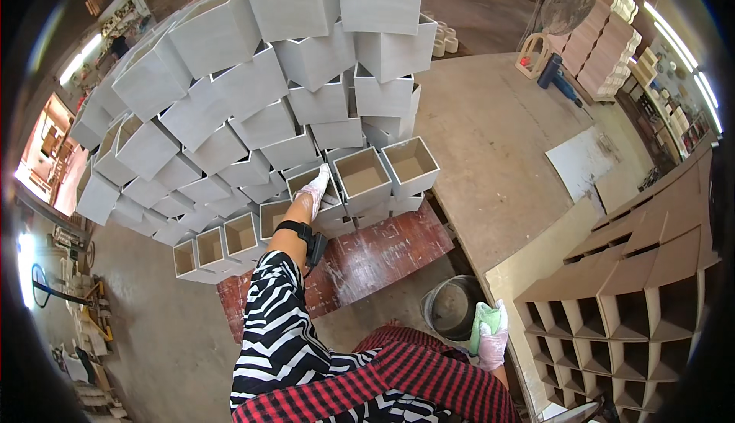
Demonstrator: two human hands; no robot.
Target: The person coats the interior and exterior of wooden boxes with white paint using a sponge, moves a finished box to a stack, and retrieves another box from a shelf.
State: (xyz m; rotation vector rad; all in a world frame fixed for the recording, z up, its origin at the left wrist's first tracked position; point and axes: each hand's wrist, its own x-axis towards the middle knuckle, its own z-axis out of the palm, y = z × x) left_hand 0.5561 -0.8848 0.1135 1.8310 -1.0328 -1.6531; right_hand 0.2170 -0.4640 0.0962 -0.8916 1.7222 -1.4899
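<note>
My left hand (pixel 315 183), in a whitish glove, reaches forward to an open-topped white box (pixel 331 214) in the low front row. Its fingers lie together over that box's rim and seem to grip the wall; the fingertips are partly hidden. Close on its right stand two more white boxes (pixel 366 195) with tan insides. A tall stack of similar boxes (pixel 218 29) rises in tilted, staggered layers beyond. Low at the right, my right hand (pixel 492 346), gloved too, is closed around a green cloth (pixel 488 323), beside a dark bucket (pixel 450 308).
A worn red board (pixel 383 258) lies under the front row. Right of the stack runs a broad brown board surface (pixel 482 124). Tan compartmented boxes (pixel 632 312) crowd the near right. A fan (pixel 568 6), a dark blue bottle (pixel 549 71) and pale stacked pieces (pixel 601 40) stand farther off.
</note>
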